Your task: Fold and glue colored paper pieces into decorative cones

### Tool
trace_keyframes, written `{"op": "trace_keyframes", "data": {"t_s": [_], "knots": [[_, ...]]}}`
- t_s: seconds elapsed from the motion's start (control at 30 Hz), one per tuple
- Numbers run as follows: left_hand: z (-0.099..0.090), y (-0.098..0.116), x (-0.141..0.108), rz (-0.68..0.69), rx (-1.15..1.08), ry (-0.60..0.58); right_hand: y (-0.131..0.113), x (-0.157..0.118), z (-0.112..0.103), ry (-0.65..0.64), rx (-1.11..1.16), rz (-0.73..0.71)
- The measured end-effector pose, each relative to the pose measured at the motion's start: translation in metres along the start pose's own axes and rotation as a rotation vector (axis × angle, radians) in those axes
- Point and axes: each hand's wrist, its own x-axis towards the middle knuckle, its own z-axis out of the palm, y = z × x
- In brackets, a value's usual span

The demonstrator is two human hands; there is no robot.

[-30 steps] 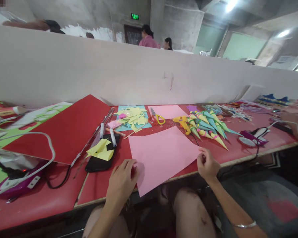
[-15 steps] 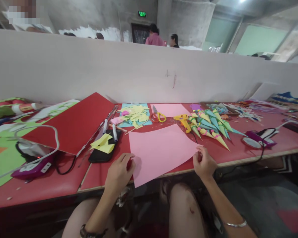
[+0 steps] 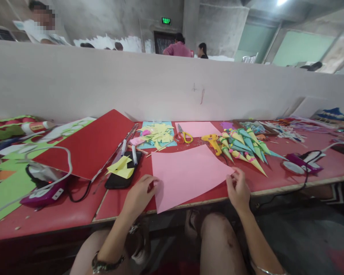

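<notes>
A sheet of pink paper (image 3: pixel 189 175) lies before me, its near left corner sticking out past the table edge. My left hand (image 3: pixel 141 194) is closed on its left edge, thumb and fingers pinching it. At the right corner, my right hand (image 3: pixel 238 187) pinches the paper between thumb and fingers, and that corner is slightly lifted. Beyond the sheet lie scissors (image 3: pixel 184 135) with yellow and red handles and a yellow glue gun (image 3: pixel 212 143). Several small paper cones (image 3: pixel 243 143) in yellow, green and blue are heaped to the right of the glue gun.
A black phone (image 3: pixel 119 179) with yellow paper pieces (image 3: pixel 122 168) on it lies left of the sheet. Yellow scraps (image 3: pixel 157 133) sit farther back. Purple power strips (image 3: pixel 44 194) with cables stand on both sides. A white partition (image 3: pixel 149 84) rises behind the red table (image 3: pixel 74 210).
The pink sheet and both hands have barely moved; the right fingers look slightly straighter at the corner. The whole view has shifted a little. Beyond the partition, a person at left shows more.
</notes>
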Motion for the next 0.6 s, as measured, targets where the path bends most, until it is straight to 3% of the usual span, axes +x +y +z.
{"op": "trace_keyframes", "data": {"t_s": [0.13, 0.3, 0.37, 0.47, 0.6], "knots": [[-0.005, 0.001, 0.013, 0.020, -0.083, -0.036, -0.008, 0.006, 0.001, -0.032, 0.157, 0.138], [-0.002, 0.001, 0.020, -0.021, -0.186, 0.015, -0.027, 0.001, 0.002, 0.021, -0.026, 0.092], [-0.002, 0.004, 0.021, -0.081, -0.386, 0.066, -0.040, -0.006, 0.000, 0.122, -0.058, -0.029], [-0.006, 0.012, 0.024, -0.188, -0.776, 0.062, -0.064, -0.017, -0.003, 0.256, -0.039, -0.370], [-0.013, 0.024, 0.033, -0.361, -1.077, -0.022, -0.099, -0.020, -0.001, 0.165, 0.024, -0.801]]}}
